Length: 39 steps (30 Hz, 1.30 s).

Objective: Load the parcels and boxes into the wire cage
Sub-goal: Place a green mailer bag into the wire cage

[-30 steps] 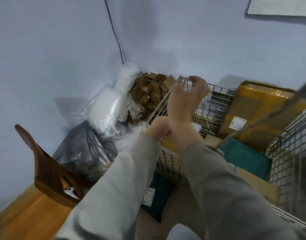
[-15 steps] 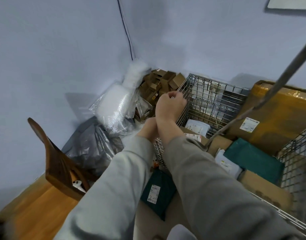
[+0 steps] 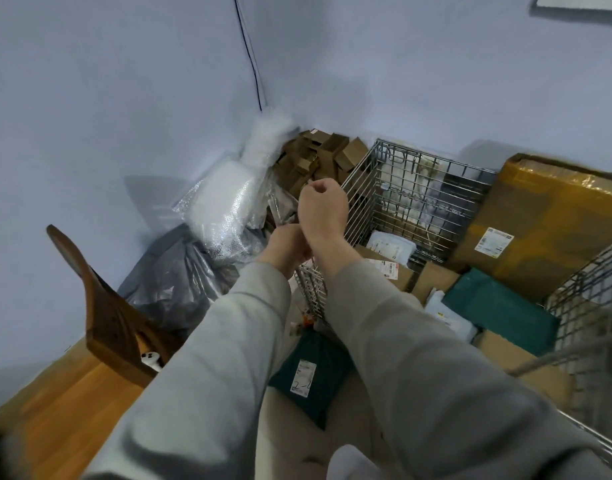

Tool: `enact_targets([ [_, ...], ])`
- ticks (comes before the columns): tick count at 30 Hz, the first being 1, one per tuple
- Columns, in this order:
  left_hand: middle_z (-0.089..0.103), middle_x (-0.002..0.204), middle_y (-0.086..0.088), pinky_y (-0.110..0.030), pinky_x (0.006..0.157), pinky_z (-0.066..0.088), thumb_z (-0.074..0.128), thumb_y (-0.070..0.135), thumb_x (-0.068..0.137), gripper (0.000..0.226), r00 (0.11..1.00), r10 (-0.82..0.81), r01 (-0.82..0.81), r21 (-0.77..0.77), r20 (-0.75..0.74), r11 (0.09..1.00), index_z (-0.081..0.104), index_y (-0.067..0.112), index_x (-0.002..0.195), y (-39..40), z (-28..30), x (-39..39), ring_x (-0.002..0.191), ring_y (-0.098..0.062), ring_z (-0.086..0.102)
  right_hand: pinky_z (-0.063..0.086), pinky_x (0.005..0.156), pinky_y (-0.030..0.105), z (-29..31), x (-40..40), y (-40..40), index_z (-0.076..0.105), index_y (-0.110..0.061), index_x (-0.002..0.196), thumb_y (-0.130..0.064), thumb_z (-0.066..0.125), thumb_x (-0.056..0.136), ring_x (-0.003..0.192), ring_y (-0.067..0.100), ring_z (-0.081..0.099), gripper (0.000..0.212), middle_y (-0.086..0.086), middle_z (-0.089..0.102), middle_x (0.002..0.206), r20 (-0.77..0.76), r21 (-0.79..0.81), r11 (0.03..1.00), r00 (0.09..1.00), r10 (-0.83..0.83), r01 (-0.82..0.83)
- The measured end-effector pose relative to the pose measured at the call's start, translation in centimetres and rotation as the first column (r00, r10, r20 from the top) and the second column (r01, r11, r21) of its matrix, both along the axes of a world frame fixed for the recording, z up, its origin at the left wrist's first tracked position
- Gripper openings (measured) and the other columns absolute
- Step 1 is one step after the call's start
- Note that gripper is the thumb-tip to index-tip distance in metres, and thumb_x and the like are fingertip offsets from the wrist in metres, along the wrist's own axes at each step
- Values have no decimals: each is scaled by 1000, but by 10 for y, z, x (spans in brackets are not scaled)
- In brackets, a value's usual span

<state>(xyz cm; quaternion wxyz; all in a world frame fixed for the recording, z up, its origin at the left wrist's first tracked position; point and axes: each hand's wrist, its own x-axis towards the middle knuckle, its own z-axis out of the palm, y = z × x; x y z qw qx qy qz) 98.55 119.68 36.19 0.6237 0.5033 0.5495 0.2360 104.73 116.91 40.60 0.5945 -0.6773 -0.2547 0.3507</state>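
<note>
While both hands work at the wire cage side panel, right hand curled at its top edge, left hand curled below, what either holds cannot be told; risk: panel slips, pinching fingers. Boxes and a green parcel lie inside; another green parcel waits outside; pale walls, wooden floor.

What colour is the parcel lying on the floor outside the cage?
Dark green parcel, with a white label; head view.
</note>
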Motion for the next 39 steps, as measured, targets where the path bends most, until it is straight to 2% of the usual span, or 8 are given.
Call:
enact_targets([
  [4, 58, 81, -4, -18, 60, 46, 41, 5, 98, 17, 995, 31, -19, -121, 99, 992, 58, 7, 99, 7, -2, -7, 70, -11, 56, 39, 58, 22, -31, 39, -6, 62, -13, 96, -10, 48, 92, 69, 11, 51, 15, 0, 59, 84, 151, -110, 993, 986, 65, -49],
  [10, 56, 76, -1, -20, 65, 42, 37, 5, 98, 27, 982, 172, -157, -169, 76, 973, 57, 14, 81, 37, -59, -56, 68, -10, 53, 42, 55, 15, -82, 102, -25, 63, -15, 104, -12, 50, 96, 67, 3, 50, 16, 0, 61, 95, 334, -222, 970, 942, -22, 102],
  [18, 59, 77, -2, -21, 61, 46, 39, 8, 98, 20, 959, 282, -279, -263, -26, 924, 57, 11, 106, 57, -265, -85, 68, -13, 56, 44, 53, 10, -254, 18, 3, 61, -18, 105, -12, 52, 95, 71, 4, 55, 14, -6, 59, 89, 323, -163, 976, 927, 191, -144],
  [22, 59, 75, -3, -20, 57, 42, 42, 9, 97, 19, 949, 312, -314, -252, -49, 915, 58, 11, 88, 75, -390, -106, 64, -13, 55, 49, 64, 15, -361, 2, 27, 63, -22, 95, -10, 54, 92, 82, 14, 61, 15, -1, 63, 91, 333, -113, 961, 902, 275, -251],
  [25, 59, 76, -4, -20, 56, 42, 41, 6, 96, 24, 939, 333, -344, -241, -87, 907, 59, 12, 81, 87, -491, -123, 65, -13, 54, 45, 71, 9, -420, -2, 47, 68, -20, 96, -8, 54, 91, 83, 1, 59, 20, -8, 64, 89, 523, -2, 937, 798, 299, -349],
  [29, 60, 83, -10, -23, 56, 41, 42, 7, 97, 26, 935, 300, -337, -210, -191, 918, 57, 13, 76, 95, -615, -138, 66, -16, 54, 47, 68, 12, -509, -8, 72, 65, -29, 84, -10, 56, 89, 79, 3, 59, 22, -13, 63, 82, 536, 17, 910, 772, 342, -415],
  [33, 55, 69, -8, -19, 44, 40, 44, 0, 96, 31, 947, 232, -272, -175, -221, 946, 55, 11, 69, 106, -699, -138, 59, -17, 47, 43, 63, 5, -598, -11, 89, 65, -24, 83, -5, 55, 90, 77, 0, 56, 22, -13, 61, 81, 477, 27, 915, 810, 342, -403],
  [39, 48, 60, -7, -11, 32, 29, 47, -1, 95, 30, 944, 219, -259, -140, -247, 956, 57, 7, 68, 118, -764, -127, 40, -10, 44, 42, 64, 6, -681, -11, 107, 66, -22, 80, -6, 56, 88, 78, 1, 56, 21, -8, 63, 82, 380, -2, 938, 868, 320, -345],
])
